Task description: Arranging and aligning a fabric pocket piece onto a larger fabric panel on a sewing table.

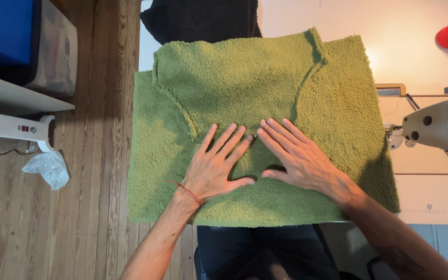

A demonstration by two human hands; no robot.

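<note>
Worn wooden plank floor (94, 218) beside a pale, brightly lit worktable (416, 46).

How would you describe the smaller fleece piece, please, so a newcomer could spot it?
Start at the big green fleece panel covering the table. On it lies the smaller fleece piece, just beyond both flat hands. Same green pile, but its curved cut edges and raised outline mark it out.

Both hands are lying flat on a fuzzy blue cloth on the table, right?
Not quite. The fuzzy cloth is green, not blue, as the head view shows. The rest holds: the left hand and the right hand both lie flat on it with fingers spread, on the table.
</note>
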